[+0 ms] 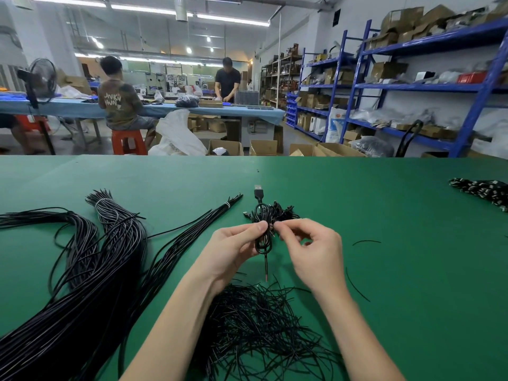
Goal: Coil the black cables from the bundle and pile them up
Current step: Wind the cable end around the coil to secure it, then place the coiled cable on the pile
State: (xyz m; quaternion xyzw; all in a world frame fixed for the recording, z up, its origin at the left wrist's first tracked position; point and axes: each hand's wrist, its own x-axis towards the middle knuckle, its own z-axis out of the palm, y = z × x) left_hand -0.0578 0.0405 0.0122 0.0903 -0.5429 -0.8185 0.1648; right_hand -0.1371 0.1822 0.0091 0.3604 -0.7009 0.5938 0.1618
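The left hand (pixel 233 247) holds a small coiled cable (pixel 263 232) upright above the green table (pixel 384 243). The thumb and the fingers are closed on the middle of the coil, so that the loops cannot spring open. The USB plug (pixel 258 192) points up and away from the person, and one thin end of the cable hangs down below the coil. The right hand (pixel 310 248) is just beside the coil on the other side. Its thumb and first finger are pinched together on something thin at the waist of the coil, probably a tie, but it is too small to tell. I judge that the person is binding the coil at this moment.

Behind the hands lies the pile of finished coils (pixel 277 211), near enough that the next coil can be dropped there with a short reach. The long bundle of black cables (pixel 82 284) lies on the left side of the table, within reach of the left hand. A heap of short thin wires (pixel 255 320) lies between the forearms, close to the right hand, probably as ties.
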